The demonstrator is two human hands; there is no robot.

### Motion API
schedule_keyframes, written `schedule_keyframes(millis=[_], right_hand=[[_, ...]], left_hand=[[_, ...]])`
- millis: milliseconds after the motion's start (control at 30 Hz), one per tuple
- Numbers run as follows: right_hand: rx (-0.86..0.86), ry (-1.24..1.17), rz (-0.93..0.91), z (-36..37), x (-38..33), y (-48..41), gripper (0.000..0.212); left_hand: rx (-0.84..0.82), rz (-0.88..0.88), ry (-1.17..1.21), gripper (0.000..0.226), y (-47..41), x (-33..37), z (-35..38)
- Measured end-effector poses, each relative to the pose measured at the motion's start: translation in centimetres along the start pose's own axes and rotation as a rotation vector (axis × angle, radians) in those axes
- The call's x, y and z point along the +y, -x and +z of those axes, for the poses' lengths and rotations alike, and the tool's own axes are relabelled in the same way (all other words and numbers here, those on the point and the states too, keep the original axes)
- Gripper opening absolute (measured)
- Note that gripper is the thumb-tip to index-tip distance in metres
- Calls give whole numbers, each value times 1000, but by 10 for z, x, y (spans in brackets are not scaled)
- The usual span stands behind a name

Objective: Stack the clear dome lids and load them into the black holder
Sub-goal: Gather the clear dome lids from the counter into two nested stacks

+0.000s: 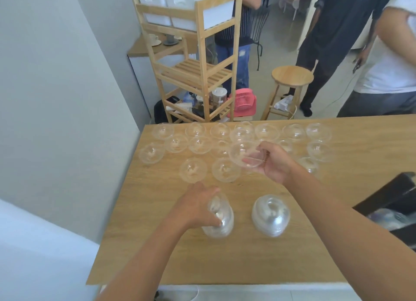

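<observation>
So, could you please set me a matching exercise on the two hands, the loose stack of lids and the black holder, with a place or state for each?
1. left hand
2. right hand
3. loose stack
4. black holder

a. at the right edge of the table
b. holds a single lid
c. stands untouched on the table
d. grips a stack of lids

Pairs: 1-d, 2-b, 3-c, 4-a.

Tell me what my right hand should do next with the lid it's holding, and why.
Probably carry the dome lid pinched in the right hand back and nest it on the stack gripped by the left hand. The lid is off the table, that stack is steadied, and many loose lids lie there, so loading the black holder looks premature.
</observation>
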State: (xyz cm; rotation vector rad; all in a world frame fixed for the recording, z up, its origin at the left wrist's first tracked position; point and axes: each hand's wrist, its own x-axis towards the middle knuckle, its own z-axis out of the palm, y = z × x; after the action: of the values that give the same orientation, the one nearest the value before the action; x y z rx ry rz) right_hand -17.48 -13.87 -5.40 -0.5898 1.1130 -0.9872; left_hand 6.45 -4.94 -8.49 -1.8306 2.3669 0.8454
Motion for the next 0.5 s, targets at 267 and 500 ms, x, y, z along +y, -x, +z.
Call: schedule_keyframes(millis=[267,500], right_hand=[[-58,-259,64,-41,12,25,37],[-177,-142,-29,-59,5,38,71]], left_hand=[[20,0,-239,106,-1,18,23],[41,19,-54,122,-4,17,18]])
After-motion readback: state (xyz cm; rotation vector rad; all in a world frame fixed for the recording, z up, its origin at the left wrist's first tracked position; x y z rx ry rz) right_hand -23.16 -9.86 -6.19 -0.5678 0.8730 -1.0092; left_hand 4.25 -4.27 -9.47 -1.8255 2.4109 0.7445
